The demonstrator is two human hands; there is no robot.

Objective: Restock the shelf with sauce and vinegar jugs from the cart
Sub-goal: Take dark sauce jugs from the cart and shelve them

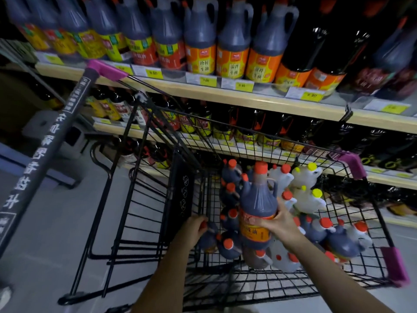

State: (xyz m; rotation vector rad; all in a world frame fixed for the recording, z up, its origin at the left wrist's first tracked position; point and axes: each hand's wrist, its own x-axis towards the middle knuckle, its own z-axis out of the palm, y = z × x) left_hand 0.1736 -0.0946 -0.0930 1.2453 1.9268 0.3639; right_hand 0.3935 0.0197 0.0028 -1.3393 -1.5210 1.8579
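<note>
A: Head view: where's the dark sauce jug (258, 199)?
B: Upright above the cart (248, 288) basket, right hand (276, 220) wrapped round its orange label.
A: Left hand (194, 229)?
B: Fingers curled over another jug (208, 239) lying in the basket. Stocked shelf (225, 93) sits beyond.

Yellow price tags (312, 95); grey floor (45, 222).

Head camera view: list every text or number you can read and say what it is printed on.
"8.90": yellow price tag on the wooden shelf edge.
"8.90", fainter: yellow price tag.
"7.60", uncertain: yellow price tag.
Orange jug labels, black cart handle bar: Chinese characters, too blurred.
</note>
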